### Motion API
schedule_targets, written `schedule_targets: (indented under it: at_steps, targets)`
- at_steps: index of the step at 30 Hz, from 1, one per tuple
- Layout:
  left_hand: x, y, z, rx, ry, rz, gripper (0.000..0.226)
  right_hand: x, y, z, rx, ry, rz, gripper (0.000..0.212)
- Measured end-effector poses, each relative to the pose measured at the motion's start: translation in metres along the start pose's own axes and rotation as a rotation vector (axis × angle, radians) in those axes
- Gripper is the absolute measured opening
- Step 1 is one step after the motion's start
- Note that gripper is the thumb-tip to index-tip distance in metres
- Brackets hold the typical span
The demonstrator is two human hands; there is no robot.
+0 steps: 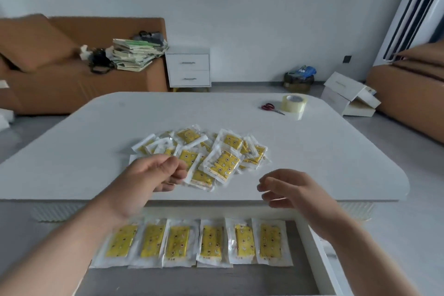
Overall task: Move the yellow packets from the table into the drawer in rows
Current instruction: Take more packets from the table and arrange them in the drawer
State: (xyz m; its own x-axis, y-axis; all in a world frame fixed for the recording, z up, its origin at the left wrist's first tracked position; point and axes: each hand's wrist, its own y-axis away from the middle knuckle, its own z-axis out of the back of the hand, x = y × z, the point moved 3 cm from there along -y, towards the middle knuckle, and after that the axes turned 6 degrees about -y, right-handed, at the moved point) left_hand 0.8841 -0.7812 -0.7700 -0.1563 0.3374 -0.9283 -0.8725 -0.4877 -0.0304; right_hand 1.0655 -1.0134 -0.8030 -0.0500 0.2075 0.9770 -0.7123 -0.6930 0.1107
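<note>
A loose pile of yellow packets in clear wrappers lies in the middle of the white table. Below the table's front edge the drawer stands pulled out, with one row of several yellow packets lying side by side at its back. My left hand is at the pile's near left corner, thumb and fingers pinched on the white edge of a yellow packet that still rests on the pile. My right hand hovers over the table's front edge, fingers apart and empty.
Red-handled scissors and a roll of clear tape lie at the table's far right. The drawer's grey floor in front of the row is bare. Beyond the table are a brown sofa and a white nightstand.
</note>
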Motion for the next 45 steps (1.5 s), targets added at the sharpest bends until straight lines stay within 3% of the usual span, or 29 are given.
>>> schedule_targets:
  at_steps: [3, 7, 8, 13, 18, 22, 25, 30, 34, 39, 45]
  targets:
    - [-0.010, 0.000, 0.022, -0.131, 0.059, 0.026, 0.093, 0.015, 0.004, -0.013, 0.003, -0.006, 0.037, 0.013]
    - [0.002, -0.017, 0.040, -0.206, 0.131, 0.093, 0.038, 0.035, -0.010, -0.023, -0.042, -0.066, 0.061, 0.013]
    - [0.007, -0.023, 0.044, -0.213, 0.140, 0.111, 0.034, 0.041, -0.019, -0.027, -0.052, -0.096, 0.056, 0.013]
    - [0.029, -0.052, 0.062, -0.205, 0.277, 0.177, 0.036, 0.069, -0.067, -0.058, -0.081, -0.200, 0.085, 0.013]
    - [0.054, -0.098, 0.055, -0.158, 0.347, 0.189, 0.031, 0.057, -0.100, -0.075, -0.018, -0.110, 0.115, 0.014]
    - [0.075, -0.128, 0.014, -0.083, 0.136, 0.247, 0.021, 0.043, -0.127, -0.071, -0.069, -0.130, 0.110, 0.012]
    - [0.086, -0.138, -0.019, -0.105, -0.315, 0.193, 0.019, 0.026, -0.144, -0.072, -0.088, -0.089, 0.103, 0.012]
    - [0.088, -0.135, -0.063, -0.084, -0.905, 0.047, 0.048, -0.012, -0.157, -0.066, -0.112, -0.040, 0.014, 0.011]
    - [0.089, -0.139, -0.076, -0.128, -1.026, 0.064, 0.068, -0.030, -0.165, -0.064, -0.209, 0.144, -0.053, 0.029]
    - [0.091, -0.143, -0.080, -0.151, -1.090, 0.096, 0.079, -0.032, -0.164, -0.076, -0.382, 0.692, -0.188, 0.062]
    - [0.095, -0.139, -0.081, -0.175, -1.061, 0.097, 0.080, -0.037, -0.168, -0.089, -0.408, 0.702, -0.188, 0.060]
